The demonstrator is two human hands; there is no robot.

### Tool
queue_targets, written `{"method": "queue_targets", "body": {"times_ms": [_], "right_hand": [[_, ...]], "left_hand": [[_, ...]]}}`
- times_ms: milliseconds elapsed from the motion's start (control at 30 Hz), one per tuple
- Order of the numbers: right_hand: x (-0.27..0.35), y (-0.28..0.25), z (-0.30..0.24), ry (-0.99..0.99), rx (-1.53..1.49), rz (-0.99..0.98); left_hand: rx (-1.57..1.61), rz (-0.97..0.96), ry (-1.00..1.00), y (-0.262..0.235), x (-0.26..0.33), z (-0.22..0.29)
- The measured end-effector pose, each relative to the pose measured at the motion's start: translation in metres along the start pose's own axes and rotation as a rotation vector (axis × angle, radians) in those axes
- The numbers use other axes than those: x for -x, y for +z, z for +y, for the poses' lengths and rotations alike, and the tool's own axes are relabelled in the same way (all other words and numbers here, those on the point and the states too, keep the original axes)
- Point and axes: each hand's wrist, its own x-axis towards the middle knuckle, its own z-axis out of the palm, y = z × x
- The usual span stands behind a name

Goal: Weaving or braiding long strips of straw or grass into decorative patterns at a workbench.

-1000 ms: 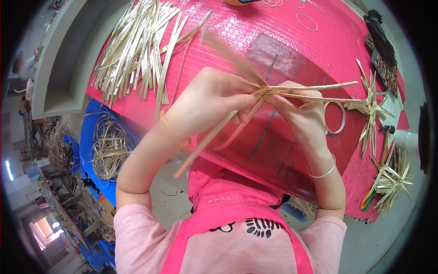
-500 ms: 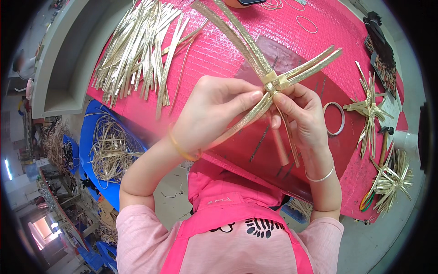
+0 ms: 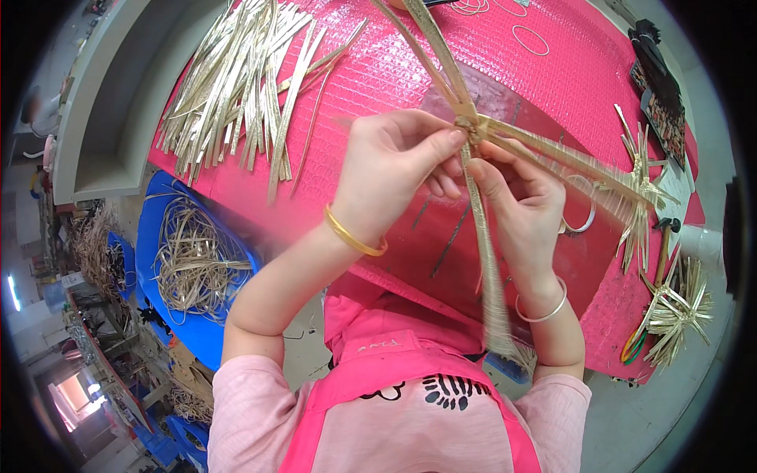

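Strips of the gold cross [image 3: 467,117] have swung toward the near edge of the pink table [image 3: 359,98]; above it, left hand [image 3: 394,162] and right hand [image 3: 524,203] pinch the cross's centre. Too loose a pinch could let it unravel.

Pink apron [image 3: 410,359], paler shirt [image 3: 378,441], yellow bangle [image 3: 347,236]

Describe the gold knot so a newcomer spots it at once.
Find the dark red mat on the pink table. Over it, the left hand and right hand hold the gold knot, long strips radiating outward. Unlike the gold bundles by the table's right edge, it is held up.
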Motion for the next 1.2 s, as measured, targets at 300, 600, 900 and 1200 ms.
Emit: {"method": "queue_targets", "body": {"times_ms": [300, 600, 900, 1200], "right_hand": [[-0.016, -0.027, -0.004, 0.58, -0.454, -0.316], [-0.031, -0.029, -0.009, 0.312, 0.151, -0.454], [-0.02, -0.018, 0.001, 0.41, -0.127, -0.346], [-0.013, -0.017, 0.001, 0.263, -0.225, -0.332]], "left_hand": [[-0.217, -0.249, -0.209, -0.014, -0.004, 0.018], [-1.2, 0.0, 0.739, -0.007, -0.002, -0.003], [-0.569, -0.099, 0.081, -0.006, 0.007, 0.014], [-0.428, -0.164, -0.07, -0.018, 0.003, 0.027]]}}
